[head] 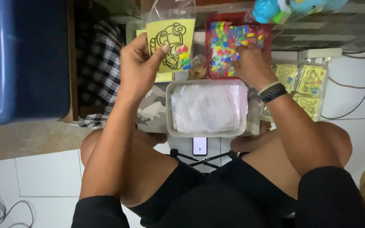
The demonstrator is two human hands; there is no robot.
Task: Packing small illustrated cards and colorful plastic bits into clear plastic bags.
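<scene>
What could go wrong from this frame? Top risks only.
1. The left hand pinches the yellow card in its clear bag only at one edge between thumb and fingers; it might slip or tip out the small coloured bits already inside.
2. The right hand digs into the red tray of coloured pieces, which sits near the tub of clear bags; pieces may spill over the rim.

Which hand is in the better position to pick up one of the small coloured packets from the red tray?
The right hand, probably. It already rests over the coloured packets in the red tray. The left hand is busy, holding up the yellow card in its clear bag, away from the tray.
</scene>
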